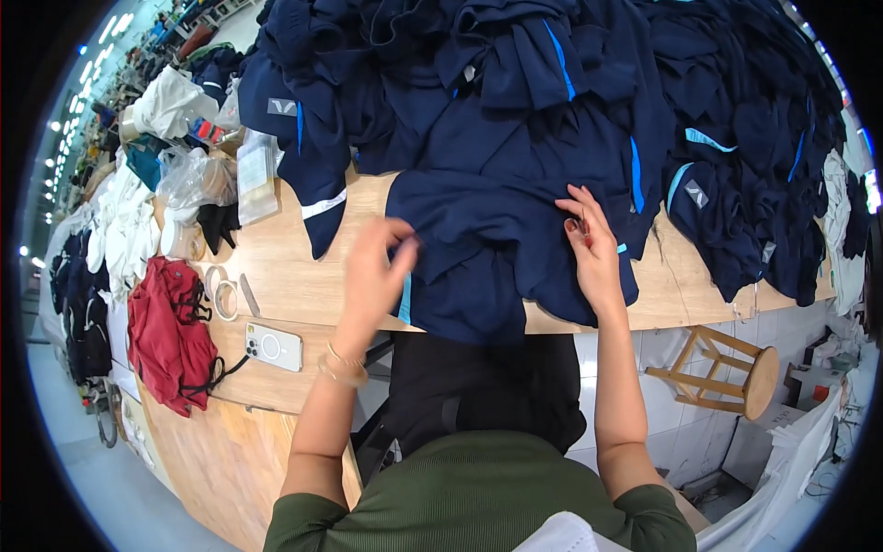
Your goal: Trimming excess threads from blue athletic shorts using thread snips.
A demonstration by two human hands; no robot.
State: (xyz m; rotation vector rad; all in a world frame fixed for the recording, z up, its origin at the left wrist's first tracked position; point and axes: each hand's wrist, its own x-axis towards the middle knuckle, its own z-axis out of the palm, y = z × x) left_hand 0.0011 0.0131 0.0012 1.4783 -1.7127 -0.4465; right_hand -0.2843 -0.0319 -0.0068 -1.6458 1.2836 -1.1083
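Observation:
A dark navy garment (478, 248) with light blue trim lies bunched at the table's front edge, partly hanging over it. My right hand (593, 253) rests on its right side, upper fingers stretched out. A small dark reddish thing shows between thumb and fingers, too small to name. At the garment's left edge is my left hand (375, 267), smeared by motion, with thumb and forefinger curved toward the cloth. Whether it grips the cloth I cannot tell. Behind lies a large heap of similar navy garments (395, 83) with bright blue strips.
More navy garments (736, 202) overhang the table (667, 285) at right. To the left are tape rolls (225, 299), a phone (273, 347), a red bag-like cloth item (170, 336) with black cords, clear plastic bags (198, 175) and white cloth (120, 230). A wooden stool (759, 382) stands below right.

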